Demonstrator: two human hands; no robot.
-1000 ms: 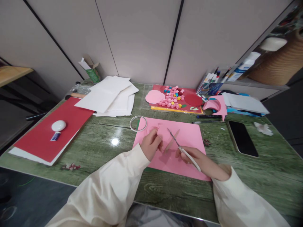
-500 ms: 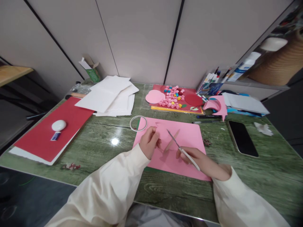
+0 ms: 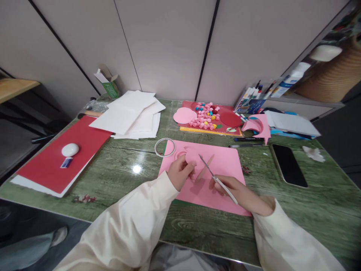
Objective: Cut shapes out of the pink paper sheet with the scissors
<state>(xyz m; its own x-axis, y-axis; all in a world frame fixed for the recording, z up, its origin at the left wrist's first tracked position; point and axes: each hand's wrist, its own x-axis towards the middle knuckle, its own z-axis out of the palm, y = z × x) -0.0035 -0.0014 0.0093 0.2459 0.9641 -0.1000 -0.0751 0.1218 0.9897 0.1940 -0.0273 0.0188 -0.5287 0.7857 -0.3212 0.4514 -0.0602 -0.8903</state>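
Observation:
A pink sheet (image 3: 220, 195) lies on the green wood-patterned table (image 3: 113, 180). Over its left part, my left hand (image 3: 180, 171) pinches a small pink paper piece (image 3: 192, 155) with a rounded edge. My right hand (image 3: 231, 188) holds scissors (image 3: 225, 188), whose blades point up and left, close to the paper piece. The blades look closed together. A narrow strip-like shape (image 3: 207, 164) shows behind them on the sheet; I cannot make out what it is. A white tape ring (image 3: 155, 148) overlaps the sheet's upper left corner.
Pink, blue and yellow paper balls (image 3: 204, 116) rest on a red pack at the back. Red card (image 3: 53, 169) with a white egg-shaped object (image 3: 70, 149) and white sheets (image 3: 124, 113) are left. A phone (image 3: 289, 165) lies right. Someone's leg and foot (image 3: 58, 236) show lower left.
My left hand has turned and shifted slightly, showing more of the pink piece's rounded edge. The right hand and scissors stay nearly still. A person's leg and foot have appeared at lower left.

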